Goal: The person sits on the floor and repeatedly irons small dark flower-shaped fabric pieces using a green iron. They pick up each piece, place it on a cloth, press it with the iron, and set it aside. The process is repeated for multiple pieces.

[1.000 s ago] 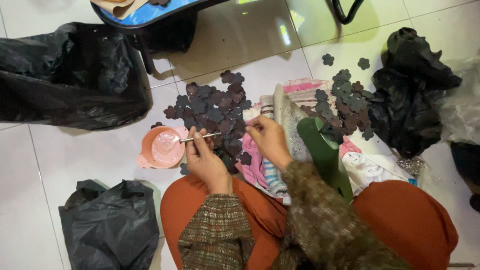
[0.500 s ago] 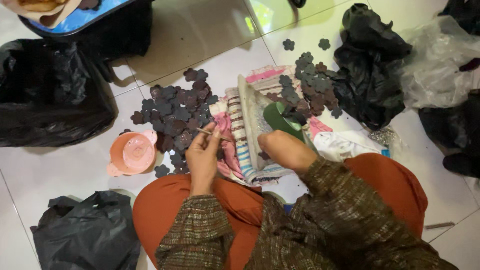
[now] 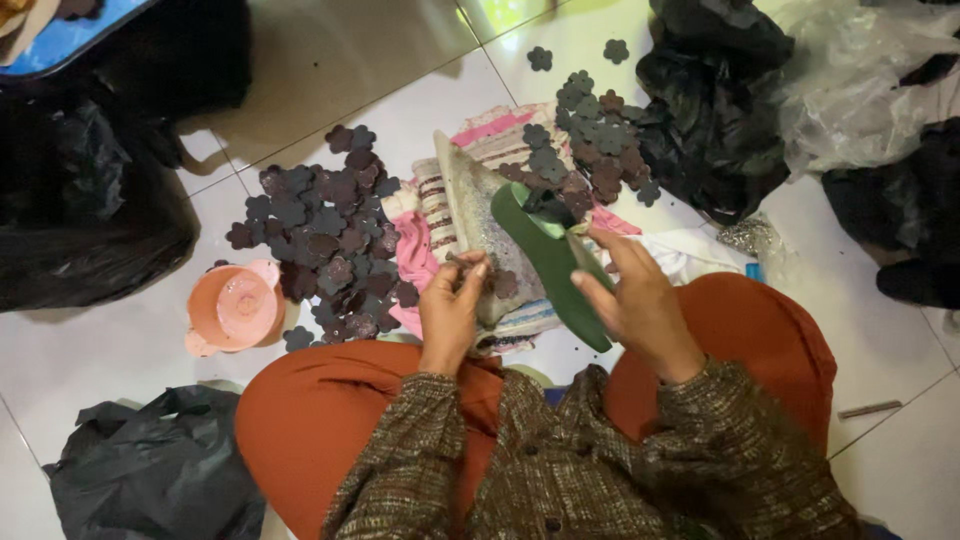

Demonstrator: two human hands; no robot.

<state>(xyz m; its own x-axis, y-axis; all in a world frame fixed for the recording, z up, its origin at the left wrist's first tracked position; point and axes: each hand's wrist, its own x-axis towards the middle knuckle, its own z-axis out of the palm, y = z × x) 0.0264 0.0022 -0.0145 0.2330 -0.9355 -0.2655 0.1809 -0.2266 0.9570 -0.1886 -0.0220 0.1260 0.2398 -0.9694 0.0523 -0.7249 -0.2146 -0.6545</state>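
My left hand [image 3: 452, 300] pinches a thin stick [image 3: 458, 263], its tip on a grey shoe sole [image 3: 470, 200] that lies on a striped cloth [image 3: 430, 215]. Beside it, my right hand [image 3: 632, 295] grips a green shoe sole [image 3: 545, 255] with a dark strap at its top end, held just right of the grey sole. Dark flower-shaped cutouts lie in one heap [image 3: 320, 240] left of the cloth. A second heap [image 3: 592, 150] lies behind the green sole. A small pink bowl [image 3: 235, 308] stands on the tiles to my left.
Black plastic bags lie at the left [image 3: 90, 200], the near left [image 3: 160, 470] and the back right [image 3: 715, 130]. A clear plastic bag [image 3: 860, 70] sits at the far right. A blue tray [image 3: 60, 40] is at the top left. My orange-clad knees frame the work.
My right hand moved right and took hold of the green sole. My left hand brought the stick from over the bowl onto the grey sole. The view shifted right.
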